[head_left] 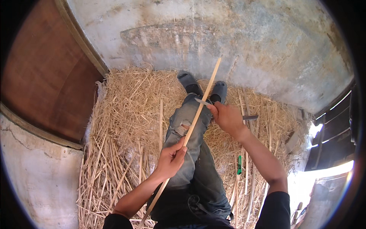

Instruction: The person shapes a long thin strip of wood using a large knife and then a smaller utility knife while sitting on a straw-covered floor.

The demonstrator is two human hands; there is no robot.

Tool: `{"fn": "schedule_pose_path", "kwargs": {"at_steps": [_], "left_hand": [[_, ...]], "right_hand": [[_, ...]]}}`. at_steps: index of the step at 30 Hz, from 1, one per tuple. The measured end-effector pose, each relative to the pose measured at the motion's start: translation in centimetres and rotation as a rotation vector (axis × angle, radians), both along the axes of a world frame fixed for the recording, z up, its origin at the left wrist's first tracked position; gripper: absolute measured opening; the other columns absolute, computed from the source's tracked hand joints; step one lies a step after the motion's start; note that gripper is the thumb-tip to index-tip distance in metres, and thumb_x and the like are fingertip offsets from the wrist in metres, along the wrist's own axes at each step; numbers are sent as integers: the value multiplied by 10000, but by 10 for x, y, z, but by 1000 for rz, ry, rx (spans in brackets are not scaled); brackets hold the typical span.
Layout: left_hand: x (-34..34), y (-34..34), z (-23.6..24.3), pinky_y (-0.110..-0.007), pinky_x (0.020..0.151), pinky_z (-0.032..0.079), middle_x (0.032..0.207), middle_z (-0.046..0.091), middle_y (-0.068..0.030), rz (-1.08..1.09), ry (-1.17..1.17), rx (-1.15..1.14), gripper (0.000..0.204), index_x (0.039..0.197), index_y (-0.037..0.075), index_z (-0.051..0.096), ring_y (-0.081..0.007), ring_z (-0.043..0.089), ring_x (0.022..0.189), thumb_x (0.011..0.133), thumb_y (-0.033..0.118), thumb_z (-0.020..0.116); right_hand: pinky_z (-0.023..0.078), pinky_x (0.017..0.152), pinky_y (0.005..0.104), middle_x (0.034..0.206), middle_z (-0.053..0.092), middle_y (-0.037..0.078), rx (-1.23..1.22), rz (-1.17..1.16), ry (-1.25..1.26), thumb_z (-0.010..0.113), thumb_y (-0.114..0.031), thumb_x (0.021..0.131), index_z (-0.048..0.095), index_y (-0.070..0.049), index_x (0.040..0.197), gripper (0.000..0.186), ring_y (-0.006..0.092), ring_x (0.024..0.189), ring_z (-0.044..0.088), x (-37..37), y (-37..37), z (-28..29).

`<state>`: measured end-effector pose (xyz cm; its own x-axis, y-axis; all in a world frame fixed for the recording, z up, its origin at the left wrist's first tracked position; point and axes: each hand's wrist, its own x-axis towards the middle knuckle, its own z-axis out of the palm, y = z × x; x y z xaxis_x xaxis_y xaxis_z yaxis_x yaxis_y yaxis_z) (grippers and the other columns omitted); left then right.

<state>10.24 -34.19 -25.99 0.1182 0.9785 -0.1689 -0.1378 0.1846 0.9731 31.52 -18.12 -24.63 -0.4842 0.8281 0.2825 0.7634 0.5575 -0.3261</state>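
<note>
A long, pale strip of bamboo or wood (201,106) slants across my lap, from beside my left hip up past my feet. My left hand (170,160) is closed round its middle, thumb on top, over my thigh. My right hand (228,119) grips a knife (202,101), whose short blade lies against the strip near my shins. The end of its dark handle shows on the other side of the fist. My fingers on the handle are mostly hidden behind the back of the hand.
Straw and shavings (129,99) cover the floor. Several thin strips (106,168) lie in a heap at the left, and more poles (251,179) at the right beside a green tool (239,165). A stained wall (213,34) stands ahead; a brown door panel (45,72) is left.
</note>
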Motion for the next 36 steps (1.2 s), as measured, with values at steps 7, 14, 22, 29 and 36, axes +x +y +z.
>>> {"fn": "schedule_pose_path", "kwargs": {"at_steps": [7,14,22,29,36], "left_hand": [[0,-7,-9,-218,394,254,571,366,68,1,82,81,434,1476,64,439,-14,305,431,1048,108,493],[-8,-9,-14,-215,405,250,600,370,71,14,92,144,441,1485,66,428,-7,318,448,1049,94,486],[-26,-36,-4,-205,489,326,672,442,57,-52,234,185,449,1455,50,474,-21,386,549,1016,96,560],[-47,-60,5,-215,525,406,645,506,28,-95,492,128,430,1414,3,493,-36,501,583,999,89,565],[-32,-36,30,-290,535,461,615,571,-41,-222,509,9,251,1211,56,546,-154,604,546,1038,232,500]], "right_hand": [[509,503,485,632,632,173,179,-23,-111,472,-382,1016,596,-65,865,373,394,578,650,12,31,-12],[501,517,502,685,641,162,-109,92,-183,516,-302,992,592,-75,940,245,391,612,646,-12,-6,5],[429,492,446,587,564,134,-97,-394,364,444,-484,1029,626,11,1003,528,331,523,570,85,109,-6],[256,386,264,539,438,-37,-751,-210,1149,629,-474,951,640,-31,944,443,58,422,383,21,43,18],[206,362,255,550,357,-63,-740,-141,1016,628,-308,938,612,-63,1042,266,40,408,331,-14,20,13]]}}
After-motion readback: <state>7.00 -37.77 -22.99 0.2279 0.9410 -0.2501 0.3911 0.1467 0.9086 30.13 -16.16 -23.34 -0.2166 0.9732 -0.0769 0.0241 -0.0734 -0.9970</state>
